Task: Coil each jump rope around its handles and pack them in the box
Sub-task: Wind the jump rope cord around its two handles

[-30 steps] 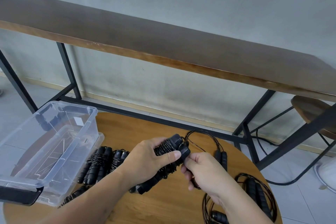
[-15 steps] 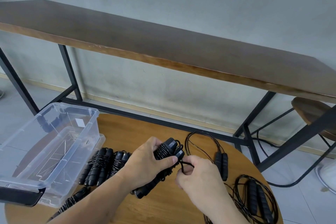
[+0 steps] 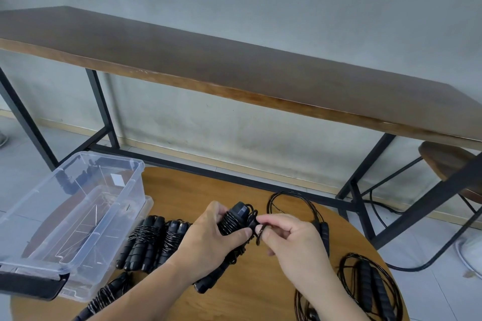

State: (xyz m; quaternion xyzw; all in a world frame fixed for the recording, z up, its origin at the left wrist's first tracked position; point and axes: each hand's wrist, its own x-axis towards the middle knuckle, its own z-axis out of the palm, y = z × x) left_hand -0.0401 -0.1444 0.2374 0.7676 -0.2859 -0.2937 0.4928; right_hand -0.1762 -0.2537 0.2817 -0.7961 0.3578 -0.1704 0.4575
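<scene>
My left hand (image 3: 208,240) grips a pair of black jump rope handles (image 3: 234,219) with cord wound round them, held over the round wooden table (image 3: 198,190). My right hand (image 3: 289,237) pinches the last small loop of that cord (image 3: 258,236) just right of the handles. A clear plastic box (image 3: 78,206) stands at the left with nothing seen inside. Coiled ropes (image 3: 154,240) lie side by side between the box and my left hand; another coiled rope (image 3: 104,297) lies at the front. Loose ropes (image 3: 370,286) lie at the right.
The box's clear lid (image 3: 146,203) lies under it. A loose rope with its two handles (image 3: 322,232) lies behind my right hand. A long dark wooden bench (image 3: 234,70) on black metal legs stands behind the table, and a round stool (image 3: 448,161) at the right.
My right hand has drawn the cord's end to the right of the handles and now pinches a small loop. The left hand has kept its grip on the handles.
</scene>
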